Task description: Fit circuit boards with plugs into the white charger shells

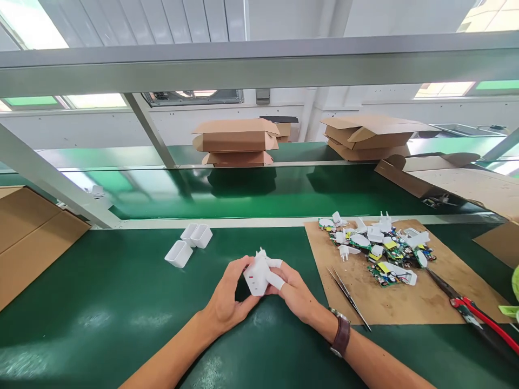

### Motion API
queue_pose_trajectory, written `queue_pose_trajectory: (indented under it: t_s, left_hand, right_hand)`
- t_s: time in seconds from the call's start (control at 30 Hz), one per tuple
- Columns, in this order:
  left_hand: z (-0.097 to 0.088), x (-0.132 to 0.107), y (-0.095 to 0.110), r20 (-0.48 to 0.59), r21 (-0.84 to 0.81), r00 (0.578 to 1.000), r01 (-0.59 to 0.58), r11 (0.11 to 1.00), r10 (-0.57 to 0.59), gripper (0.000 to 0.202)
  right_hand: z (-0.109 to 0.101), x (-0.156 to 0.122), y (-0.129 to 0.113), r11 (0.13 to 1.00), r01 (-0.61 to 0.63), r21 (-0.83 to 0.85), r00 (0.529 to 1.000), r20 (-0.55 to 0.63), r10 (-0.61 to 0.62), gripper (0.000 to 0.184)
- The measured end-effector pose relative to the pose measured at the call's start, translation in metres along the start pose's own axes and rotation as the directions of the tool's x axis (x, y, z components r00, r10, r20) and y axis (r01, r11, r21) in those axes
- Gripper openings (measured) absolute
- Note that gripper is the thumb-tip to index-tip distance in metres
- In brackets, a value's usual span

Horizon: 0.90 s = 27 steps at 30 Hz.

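Between both hands, just above the green tabletop [121,302], is a white plug adapter [256,276] with prongs sticking up at its top and small slots on its face. My left hand [229,294] grips its left side, thumb below and fingers above. My right hand [290,286] pinches the right side; two of its fingers wear white finger covers. Beyond the left hand stand three white plastic housings [179,254], open at the top. The inner parts of the adapter are hidden.
On the right, a brown board [332,302] carries a heap of circuit boards and white plug parts [375,240], tweezers [348,297] and red-handled shears [462,302]. Cardboard boxes [235,135] stand behind the green conveyor [243,200]. Another carton [32,237] is at left. A metal beam [259,65] crosses overhead.
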<state>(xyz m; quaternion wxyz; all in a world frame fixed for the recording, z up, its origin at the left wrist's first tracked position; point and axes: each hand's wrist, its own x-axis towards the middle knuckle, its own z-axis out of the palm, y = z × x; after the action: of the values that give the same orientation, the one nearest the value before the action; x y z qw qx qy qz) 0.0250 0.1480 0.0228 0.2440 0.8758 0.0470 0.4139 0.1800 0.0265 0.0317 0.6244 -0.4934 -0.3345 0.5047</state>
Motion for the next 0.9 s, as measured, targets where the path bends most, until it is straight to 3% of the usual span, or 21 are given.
queue_pose_trajectory:
  t_s: [0.1, 0.23, 0.7, 0.8, 0.9]
  left_hand:
    - [0.000, 0.004, 0.003, -0.056, 0.005, 0.993, -0.103, 0.995, 0.103, 0.077]
    - [0.000, 0.006, 0.006, -0.050, 0.021, 0.994, -0.093, 0.995, 0.094, 0.074]
    - [0.000, 0.000, 0.004, 0.026, -0.023, 1.000, -0.005, 1.000, 0.005, 0.077]
    - [-0.001, 0.001, 0.005, 0.019, -0.014, 1.000, 0.001, 1.000, 0.000, 0.077]
    - [-0.003, 0.000, 0.005, 0.041, 0.022, 0.997, 0.066, 0.998, -0.067, 0.086]
  right_hand:
    - [0.003, -0.001, -0.003, 0.982, -0.113, 0.149, 0.993, 0.032, 0.109, 0.043]
    - [0.005, -0.003, -0.006, 0.965, -0.158, 0.209, 0.987, 0.045, 0.152, 0.042]
    - [0.005, -0.005, -0.006, 0.987, -0.116, 0.113, 0.991, 0.083, 0.107, 0.031]
    - [0.004, -0.004, -0.005, 0.998, -0.036, 0.049, 0.999, 0.035, 0.034, 0.031]
    - [-0.005, -0.001, -0.005, 0.955, 0.205, -0.214, 0.965, -0.117, -0.233, 0.027]
